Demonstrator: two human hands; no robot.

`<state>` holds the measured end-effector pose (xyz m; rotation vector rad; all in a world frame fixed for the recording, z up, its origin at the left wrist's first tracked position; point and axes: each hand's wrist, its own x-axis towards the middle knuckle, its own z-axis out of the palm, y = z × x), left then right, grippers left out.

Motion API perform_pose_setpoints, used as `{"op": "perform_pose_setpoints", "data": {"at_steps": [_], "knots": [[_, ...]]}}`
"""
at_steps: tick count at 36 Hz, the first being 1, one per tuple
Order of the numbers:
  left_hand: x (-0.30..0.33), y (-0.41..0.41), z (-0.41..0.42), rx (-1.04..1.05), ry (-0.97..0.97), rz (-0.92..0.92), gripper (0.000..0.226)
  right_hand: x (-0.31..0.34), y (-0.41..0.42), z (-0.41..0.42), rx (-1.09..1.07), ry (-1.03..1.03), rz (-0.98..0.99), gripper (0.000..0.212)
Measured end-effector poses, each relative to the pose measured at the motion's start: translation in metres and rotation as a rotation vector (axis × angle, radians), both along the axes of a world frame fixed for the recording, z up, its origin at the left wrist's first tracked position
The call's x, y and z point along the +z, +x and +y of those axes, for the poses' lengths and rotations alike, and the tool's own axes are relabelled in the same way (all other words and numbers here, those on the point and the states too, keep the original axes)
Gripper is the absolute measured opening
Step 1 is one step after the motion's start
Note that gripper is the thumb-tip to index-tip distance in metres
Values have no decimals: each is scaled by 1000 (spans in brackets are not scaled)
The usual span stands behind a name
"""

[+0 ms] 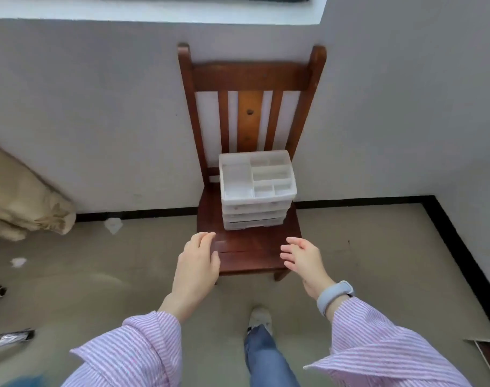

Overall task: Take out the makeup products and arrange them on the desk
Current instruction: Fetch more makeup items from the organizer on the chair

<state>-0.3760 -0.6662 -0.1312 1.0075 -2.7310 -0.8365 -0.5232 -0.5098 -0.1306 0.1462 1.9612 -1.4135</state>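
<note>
- The left hand (197, 261) and right hand (304, 256) are hovering open and empty over the front edge of the wooden chair seat (249, 247).
- The white drawer organizer (257, 188) is sitting straight ahead at the seat's back edge, roughly equidistant from both hands, its top compartments seemingly empty.

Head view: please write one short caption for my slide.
Both open hands, left and right, reach toward a white drawer organizer standing on a wooden chair.
</note>
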Motion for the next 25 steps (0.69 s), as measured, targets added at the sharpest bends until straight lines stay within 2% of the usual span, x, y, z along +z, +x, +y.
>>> {"op": "perform_pose_setpoints", "data": {"at_steps": [4, 11, 13, 15, 17, 21, 25], "knots": [[-37, -64, -21, -75, -55, -44, 46, -37, -59, -25, -237, -172, -334, 27], [-97, -138, -70, -143, -230, -133, 50, -100, -114, -78, -319, -300, -587, 41], [-112, -147, -85, -156, -272, -129, 45, -115, -119, -95, -343, -338, -656, 36], [-127, -151, -100, -186, -322, -96, 32, -130, -122, -111, -382, -375, -721, 19], [-139, -152, -110, -220, -367, -62, 26, -140, -123, -124, -418, -412, -758, 16], [-153, -153, -119, -240, -445, 40, 16, -155, -124, -140, -495, -467, -768, 25], [-157, -153, -118, -213, -444, 110, 14, -160, -121, -138, -514, -472, -745, 26]]}}
